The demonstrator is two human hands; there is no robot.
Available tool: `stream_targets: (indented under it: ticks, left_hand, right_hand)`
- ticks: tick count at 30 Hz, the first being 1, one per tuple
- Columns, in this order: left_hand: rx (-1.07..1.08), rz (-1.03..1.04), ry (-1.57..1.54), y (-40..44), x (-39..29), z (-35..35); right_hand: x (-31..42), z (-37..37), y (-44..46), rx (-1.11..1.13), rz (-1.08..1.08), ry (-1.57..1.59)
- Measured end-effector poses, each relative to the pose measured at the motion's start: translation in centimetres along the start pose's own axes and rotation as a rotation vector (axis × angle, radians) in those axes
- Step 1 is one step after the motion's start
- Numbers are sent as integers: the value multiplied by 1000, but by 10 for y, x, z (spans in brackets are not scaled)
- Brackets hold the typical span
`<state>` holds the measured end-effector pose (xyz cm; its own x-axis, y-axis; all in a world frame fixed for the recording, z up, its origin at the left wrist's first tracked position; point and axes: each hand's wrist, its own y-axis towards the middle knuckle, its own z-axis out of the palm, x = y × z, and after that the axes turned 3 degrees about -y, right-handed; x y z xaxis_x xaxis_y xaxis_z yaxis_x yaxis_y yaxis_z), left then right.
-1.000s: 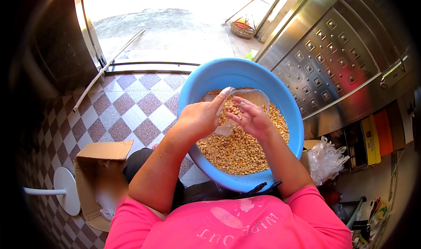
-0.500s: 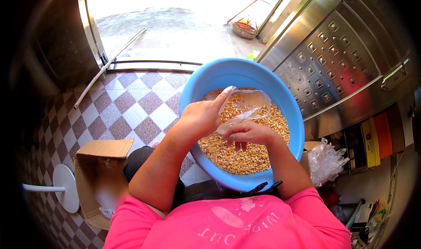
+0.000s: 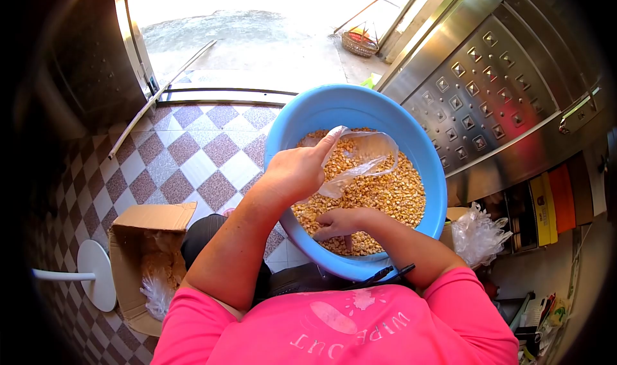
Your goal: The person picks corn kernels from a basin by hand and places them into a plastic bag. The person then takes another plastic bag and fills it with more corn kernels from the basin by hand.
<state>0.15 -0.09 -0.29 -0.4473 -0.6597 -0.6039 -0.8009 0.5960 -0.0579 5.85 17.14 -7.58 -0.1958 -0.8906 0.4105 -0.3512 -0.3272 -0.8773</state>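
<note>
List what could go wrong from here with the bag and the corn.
The bag is held only by the left hand, so its mouth might slip or sag shut during filling. It looks thin and could tear under a heavy load. The right hand is in the corn near the tub edge closest to the person; a hasty scoop might spill kernels over it.

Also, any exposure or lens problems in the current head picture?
Head view: outdoor ground burns out towards white, while the outer corners fall to black; head view: the metal door looks bowed and carries a pink reflection; head view: the corn looks reasonably sharp.
</note>
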Motion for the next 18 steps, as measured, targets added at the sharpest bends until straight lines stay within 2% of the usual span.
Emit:
stream_targets:
  ticks: [3,6,10,12,13,15,18]
  left_hand:
    - [21,-28,-1,0,-2,-2]
    - [24,-27,-2,0,0,-1]
    - [-5,-3,6,1,2,2]
    - [-1,-6,8,1,1,2]
    - [0,-8,10,1,1,2]
    - [0,-11,11,1,1,2]
    - [-11,6,18,1,2,3]
  right_hand:
    - [-8,5,7,-5,-106,111]
    - [-8,1,4,-18,-201,95]
    - [-5,-12,-8,6,-154,110]
    - [-8,-20,-19,36,-246,464]
    - [-12,-23,-22,35,-246,464]
    - [-20,-31,-27,25,-424,767]
    - [-25,-40,-37,-13,-523,995]
